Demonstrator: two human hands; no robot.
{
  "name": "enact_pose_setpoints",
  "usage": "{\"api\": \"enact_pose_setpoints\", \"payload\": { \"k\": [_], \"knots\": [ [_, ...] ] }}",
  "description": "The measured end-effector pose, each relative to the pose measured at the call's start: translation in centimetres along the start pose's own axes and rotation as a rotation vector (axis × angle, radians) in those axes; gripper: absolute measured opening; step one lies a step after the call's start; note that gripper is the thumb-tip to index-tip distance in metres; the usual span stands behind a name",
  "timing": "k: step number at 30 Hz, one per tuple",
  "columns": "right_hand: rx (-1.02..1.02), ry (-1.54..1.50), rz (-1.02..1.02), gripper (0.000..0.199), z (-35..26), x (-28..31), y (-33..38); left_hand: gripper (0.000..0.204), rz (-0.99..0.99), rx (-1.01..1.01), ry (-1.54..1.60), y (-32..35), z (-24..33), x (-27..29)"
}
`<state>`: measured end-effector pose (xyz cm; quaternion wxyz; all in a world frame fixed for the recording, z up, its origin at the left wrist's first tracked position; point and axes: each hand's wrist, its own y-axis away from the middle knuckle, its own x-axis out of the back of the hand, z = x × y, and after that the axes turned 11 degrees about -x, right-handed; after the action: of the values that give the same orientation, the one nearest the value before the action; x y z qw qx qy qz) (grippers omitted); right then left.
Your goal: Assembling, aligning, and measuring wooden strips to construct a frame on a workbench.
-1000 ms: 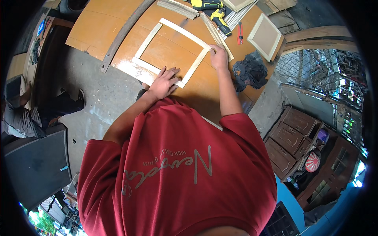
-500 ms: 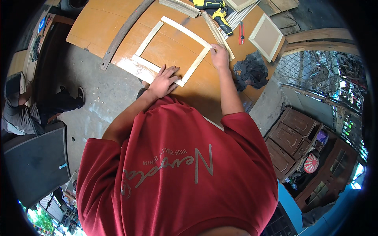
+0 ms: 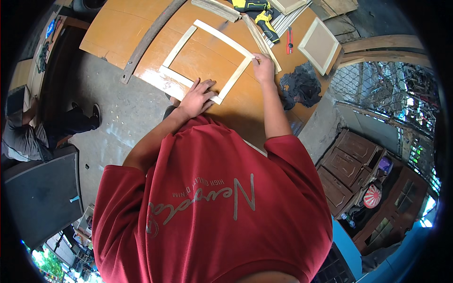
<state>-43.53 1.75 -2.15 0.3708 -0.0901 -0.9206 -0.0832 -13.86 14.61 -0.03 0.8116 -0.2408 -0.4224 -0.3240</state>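
Pale wooden strips form a square frame (image 3: 207, 59) lying flat on the orange-brown wooden surface (image 3: 118, 28), where the left hand (image 3: 198, 96) presses open and flat on its near corner and the right hand (image 3: 263, 68) pinches its right corner.

Pale square wooden frame (image 3: 206, 61) flat on orange tabletop (image 3: 118, 28).

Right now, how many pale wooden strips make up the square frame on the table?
4: the near strip under the left hand, the left strip, the far strip, and the right strip below the right hand. None looks hidden.
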Motion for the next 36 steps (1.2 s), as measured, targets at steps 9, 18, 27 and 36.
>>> {"api": "enact_pose_setpoints", "payload": {
  "k": [9,18,27,36],
  "knots": [
    [0.054,0.028,-0.002,0.024,0.3,0.2,0.0,0.033,-0.001,-0.035,0.001,-0.3,0.0,0.0],
    [0.052,0.080,0.012,0.026,-0.1,-0.1,0.2,0.039,0.046,-0.070,0.026,-0.2,-0.5,0.2],
    [0.037,0.101,-0.010,0.028,-0.4,-0.5,0.2,0.041,0.047,-0.089,0.015,0.5,-1.7,0.8],
    [0.071,0.107,0.006,0.028,-0.1,-0.4,0.2,0.034,0.026,-0.071,-0.002,0.4,-1.5,0.7]
  ]
}}
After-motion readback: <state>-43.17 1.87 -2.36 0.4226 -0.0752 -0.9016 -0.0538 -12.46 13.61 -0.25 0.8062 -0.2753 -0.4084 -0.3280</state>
